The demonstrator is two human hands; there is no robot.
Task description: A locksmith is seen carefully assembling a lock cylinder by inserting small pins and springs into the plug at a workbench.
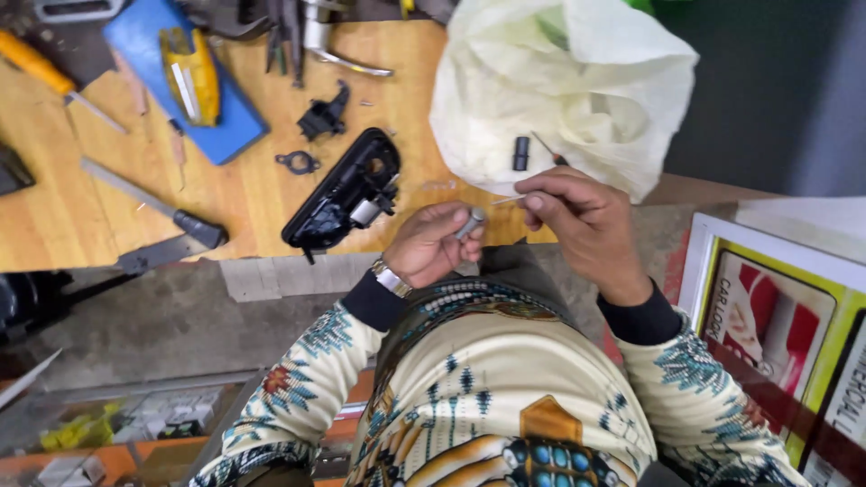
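My left hand [431, 242] grips a small grey metal cylinder [470, 222] between thumb and fingers, just above the front edge of the wooden bench [108, 207]. My right hand [582, 216] pinches a thin metal pick [510, 198] whose tip points left toward the cylinder. A black plastic door-handle housing [343, 189] lies on the bench to the left of my left hand. A small black cylinder [520, 152] rests by the white plastic bag [559, 81] above my right hand.
On the bench lie a blue pad [225, 126] with a yellow tool [191, 74], an orange-handled screwdriver [41, 65], a flat file [149, 200], pliers [284, 36] and small black parts [323, 115]. A framed poster [776, 316] stands at right.
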